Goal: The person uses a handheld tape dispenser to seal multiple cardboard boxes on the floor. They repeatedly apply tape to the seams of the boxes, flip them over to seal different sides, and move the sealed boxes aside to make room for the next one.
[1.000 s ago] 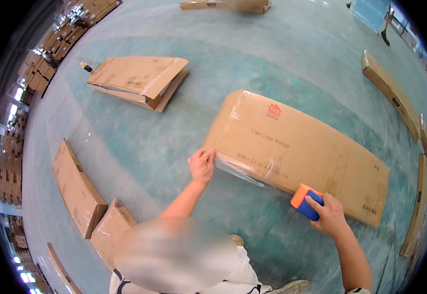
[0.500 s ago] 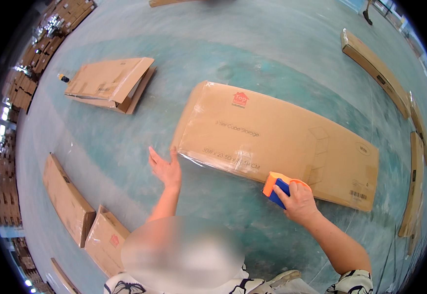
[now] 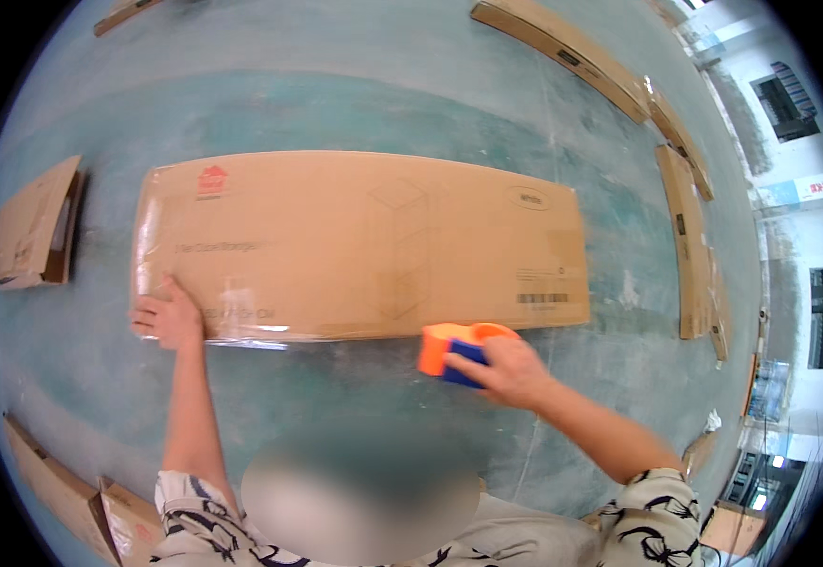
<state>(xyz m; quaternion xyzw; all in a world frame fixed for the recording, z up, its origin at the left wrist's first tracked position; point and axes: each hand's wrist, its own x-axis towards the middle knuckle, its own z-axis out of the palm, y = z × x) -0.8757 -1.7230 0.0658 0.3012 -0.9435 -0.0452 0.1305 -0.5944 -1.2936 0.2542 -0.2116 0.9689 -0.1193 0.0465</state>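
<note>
A long, flat cardboard box [image 3: 326, 236] lies on the floor in front of me, with a red house logo, a shelf drawing and a barcode on its upper face. Glossy clear tape runs along its left end and part of the near edge. My left hand [image 3: 171, 317] rests on the near left corner, fingers spread over the box. By the near edge, right of its middle, my right hand [image 3: 514, 367] grips an orange and blue tape dispenser [image 3: 438, 350]. Whether the dispenser touches the box I cannot tell.
A partly open carton [image 3: 34, 231] stands at the left. Long narrow cartons lie far right, one of them [image 3: 563, 57] toward the back and another [image 3: 684, 241] at the side. More boxes [image 3: 57, 482] lie near left. A white wall [image 3: 818, 246] rises beyond the right side.
The view has swung right, so the box now lies further left and straighter across. My left hand has come down onto the box's corner. My right hand keeps hold of the tape dispenser.
</note>
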